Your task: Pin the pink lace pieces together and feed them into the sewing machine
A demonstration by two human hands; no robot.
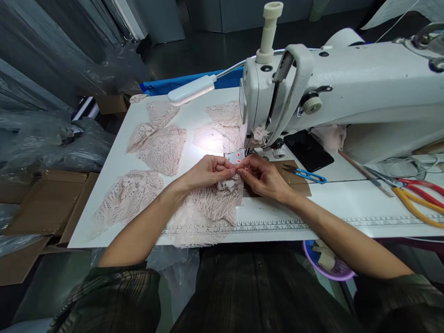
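Observation:
My left hand [212, 171] and my right hand [261, 175] meet just in front of the sewing machine's [277, 88] needle area. Both pinch the edge of a pale pink lace piece [217, 203], fingertips almost touching. The lace hangs from my fingers toward the table's front edge and spreads over the printed ruler strip [274, 226]. Behind my fingertips lies the metal needle plate [235, 156] with red marks on it. The presser foot is partly hidden by my right hand.
More lace pieces [163, 145] lie at the left on the white table [194, 95]. Right of my hand are blue thread snips [307, 175], a black phone [308, 150] and scissors with red and yellow handles [412, 194]. A lamp [192, 90] hangs above. A purple basket [338, 276] sits below.

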